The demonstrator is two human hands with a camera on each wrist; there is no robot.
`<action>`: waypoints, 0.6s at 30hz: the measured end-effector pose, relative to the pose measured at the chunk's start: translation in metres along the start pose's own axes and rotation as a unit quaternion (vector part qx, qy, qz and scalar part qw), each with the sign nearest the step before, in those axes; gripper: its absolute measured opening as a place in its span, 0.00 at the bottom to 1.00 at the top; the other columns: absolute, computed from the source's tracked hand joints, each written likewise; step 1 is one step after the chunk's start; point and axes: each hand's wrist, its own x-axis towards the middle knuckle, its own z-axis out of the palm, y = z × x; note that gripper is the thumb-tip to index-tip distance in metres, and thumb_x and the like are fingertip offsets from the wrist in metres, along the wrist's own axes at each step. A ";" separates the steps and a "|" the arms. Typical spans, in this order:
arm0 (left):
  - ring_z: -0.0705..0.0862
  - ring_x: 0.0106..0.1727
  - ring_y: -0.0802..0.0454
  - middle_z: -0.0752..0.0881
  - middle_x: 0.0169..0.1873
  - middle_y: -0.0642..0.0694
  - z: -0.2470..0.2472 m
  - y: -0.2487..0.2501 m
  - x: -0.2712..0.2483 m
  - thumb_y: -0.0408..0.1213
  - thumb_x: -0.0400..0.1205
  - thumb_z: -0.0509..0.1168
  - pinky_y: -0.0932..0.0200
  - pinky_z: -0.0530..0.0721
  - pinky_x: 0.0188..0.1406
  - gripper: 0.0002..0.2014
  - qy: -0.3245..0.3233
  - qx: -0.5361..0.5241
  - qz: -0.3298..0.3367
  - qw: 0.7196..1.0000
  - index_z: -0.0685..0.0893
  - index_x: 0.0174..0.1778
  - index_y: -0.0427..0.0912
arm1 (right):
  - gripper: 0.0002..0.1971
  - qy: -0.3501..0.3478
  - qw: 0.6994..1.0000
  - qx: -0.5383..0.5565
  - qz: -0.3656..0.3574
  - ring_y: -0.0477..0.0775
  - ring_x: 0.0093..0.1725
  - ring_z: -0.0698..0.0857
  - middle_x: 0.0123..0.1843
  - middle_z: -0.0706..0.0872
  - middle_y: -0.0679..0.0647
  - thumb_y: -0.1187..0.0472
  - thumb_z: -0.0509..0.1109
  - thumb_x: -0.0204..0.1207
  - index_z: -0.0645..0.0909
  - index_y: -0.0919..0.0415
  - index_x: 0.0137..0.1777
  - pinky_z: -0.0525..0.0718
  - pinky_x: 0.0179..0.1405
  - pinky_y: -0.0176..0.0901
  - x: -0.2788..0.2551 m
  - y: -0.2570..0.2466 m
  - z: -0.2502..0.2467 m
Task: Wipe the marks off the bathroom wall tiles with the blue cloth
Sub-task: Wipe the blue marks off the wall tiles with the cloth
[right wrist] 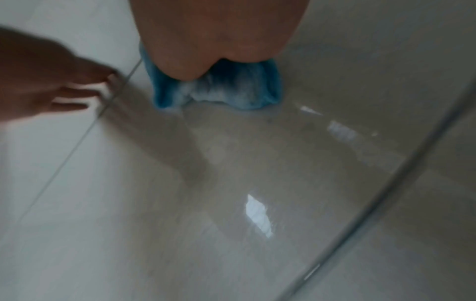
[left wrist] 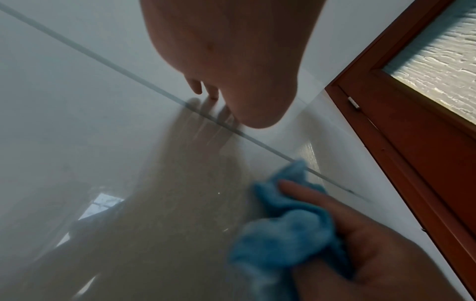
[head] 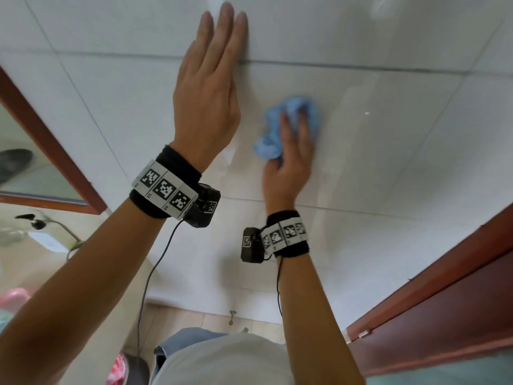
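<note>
My right hand (head: 294, 145) presses a bunched blue cloth (head: 270, 147) against a glossy white wall tile (head: 388, 129); the fingers lie over the cloth and the thumb pinches its lower fold. The left wrist view shows the cloth (left wrist: 288, 230) gripped by that hand (left wrist: 373, 244) just below a grout line with a small dark mark (left wrist: 350, 191). To the cloth's upper left, my left hand (head: 219, 51) rests flat on the wall with straight fingers, its fingertips above a horizontal grout line. The right wrist view is blurred: the cloth (right wrist: 231, 91) shows under my palm, with the left hand (right wrist: 51, 85) at the left.
A red-brown door frame (head: 444, 287) runs along the lower right, close to my right forearm. A wooden-framed pane (head: 47, 140) stands at the left. Below are a white object with a cord (head: 47, 240), a pink tub (head: 14, 298) and floor tiles. Cables hang from both wrists.
</note>
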 end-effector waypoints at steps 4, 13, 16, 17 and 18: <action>0.63 0.91 0.45 0.67 0.89 0.47 -0.014 -0.011 0.009 0.27 0.88 0.51 0.45 0.63 0.89 0.32 -0.029 0.029 0.020 0.999 0.66 0.91 0.45 | 0.17 -0.146 0.969 -0.021 -0.198 0.71 0.79 0.77 0.77 0.82 0.66 0.77 0.69 0.84 0.87 0.67 0.69 0.71 0.83 0.62 -0.002 -0.004 0.020; 0.60 0.88 0.23 0.66 0.87 0.36 -0.036 -0.071 0.024 0.61 0.88 0.64 0.37 0.58 0.91 0.39 -0.003 0.064 -0.059 0.996 0.68 0.89 0.40 | 0.21 0.259 0.964 -0.050 0.031 0.55 0.75 0.79 0.75 0.80 0.77 0.82 0.70 0.79 0.86 0.69 0.69 0.76 0.76 0.46 0.045 0.016 -0.005; 0.58 0.89 0.23 0.66 0.87 0.35 -0.037 -0.087 0.027 0.68 0.82 0.68 0.27 0.57 0.88 0.47 -0.024 0.057 -0.084 0.995 0.67 0.89 0.40 | 0.21 0.157 0.986 -0.059 -0.003 0.66 0.77 0.78 0.78 0.78 0.68 0.75 0.65 0.81 0.85 0.64 0.72 0.77 0.78 0.61 0.007 -0.002 0.039; 0.59 0.89 0.24 0.67 0.87 0.36 -0.036 -0.091 0.027 0.69 0.82 0.68 0.26 0.58 0.87 0.47 -0.024 0.056 -0.083 0.995 0.67 0.89 0.40 | 0.22 0.099 0.993 -0.059 -0.036 0.70 0.78 0.78 0.78 0.77 0.64 0.74 0.63 0.81 0.85 0.63 0.72 0.76 0.79 0.65 -0.010 -0.008 0.054; 0.60 0.88 0.24 0.68 0.86 0.36 -0.035 -0.093 0.028 0.70 0.81 0.68 0.26 0.59 0.86 0.47 -0.022 0.056 -0.082 0.995 0.69 0.88 0.41 | 0.21 0.042 0.995 -0.053 -0.071 0.71 0.78 0.77 0.78 0.77 0.61 0.75 0.62 0.83 0.86 0.62 0.71 0.73 0.81 0.66 -0.026 -0.013 0.069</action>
